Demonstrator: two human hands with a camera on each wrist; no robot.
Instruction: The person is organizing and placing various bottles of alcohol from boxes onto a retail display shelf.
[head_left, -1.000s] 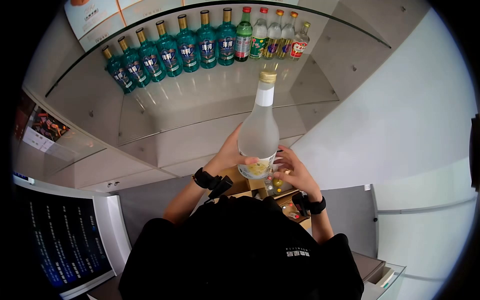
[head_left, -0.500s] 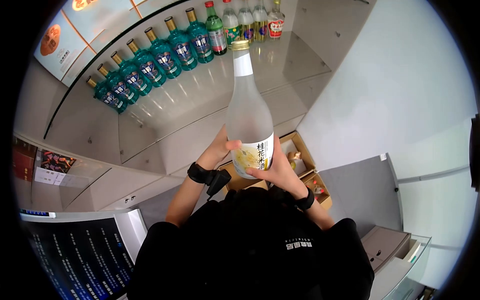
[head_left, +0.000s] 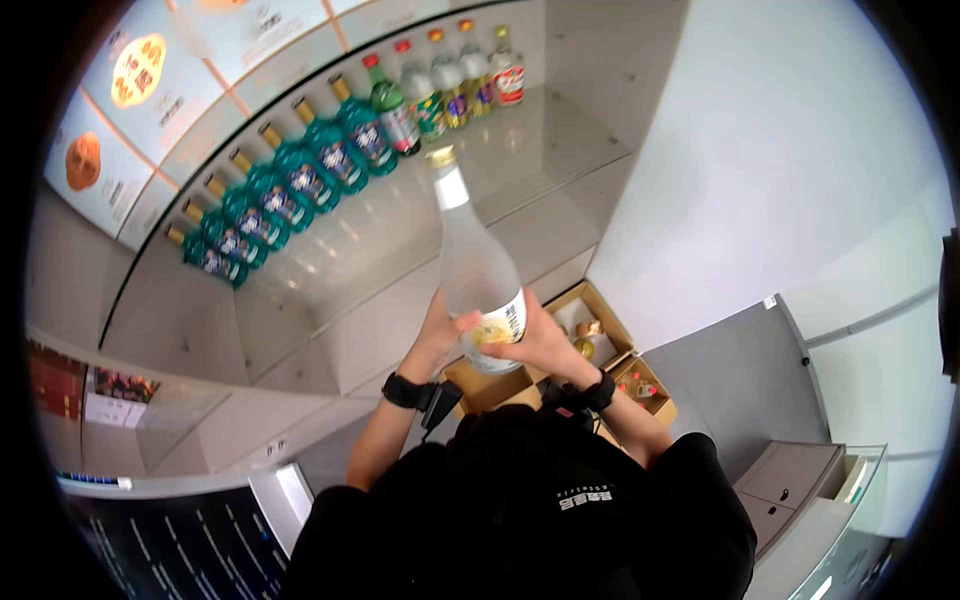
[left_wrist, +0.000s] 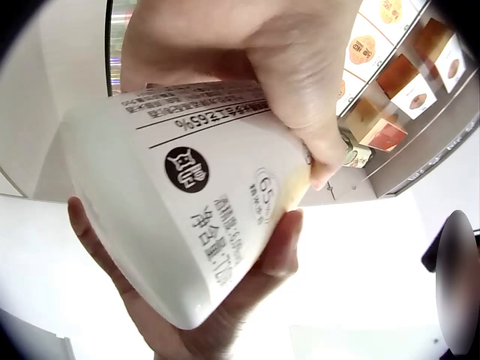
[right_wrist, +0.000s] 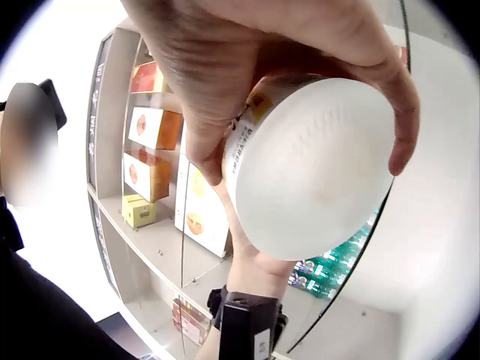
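One long shelf (head_left: 355,235) held seven teal bottles (head_left: 307,184) in a row. Open cardboard boxes (head_left: 492,387) sat low down. Held up near the shelf, a bit tilted, was the frosted rice wine bottle (head_left: 479,268). The left hand (head_left: 436,326) and right hand (head_left: 545,337) wrapped around its lower part and gripped it. Its gold cap (head_left: 440,157) pointed up.

The place looks like a shop or showroom: a glass shelf (head_left: 350,275) displays a tidy row of labelled bottles (head_left: 290,192), printed boxes (right_wrist: 153,176) stand on shelves (right_wrist: 169,247) alongside, and a dark screen (head_left: 180,545) shows lines of text.
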